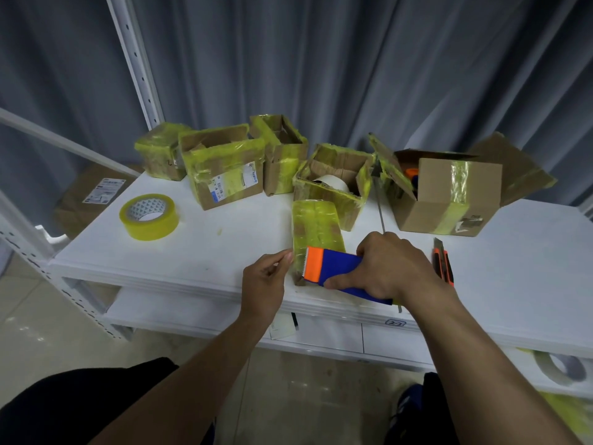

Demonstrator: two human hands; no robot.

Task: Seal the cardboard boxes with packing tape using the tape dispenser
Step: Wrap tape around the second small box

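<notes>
A small cardboard box wrapped in yellow tape lies near the front edge of the white shelf. My right hand grips a blue and orange tape dispenser whose orange toothed end rests on the box's near end. My left hand is at the box's left near corner, thumb and fingers pinched together there, apparently on the tape end. Behind stand several taped cardboard boxes, such as an open one and another open one with a white roll inside.
A spare roll of yellow tape lies at the left. An orange utility knife lies right of my right hand. A larger open box stands at the back right. Grey curtains hang behind; a shelf post rises at the left.
</notes>
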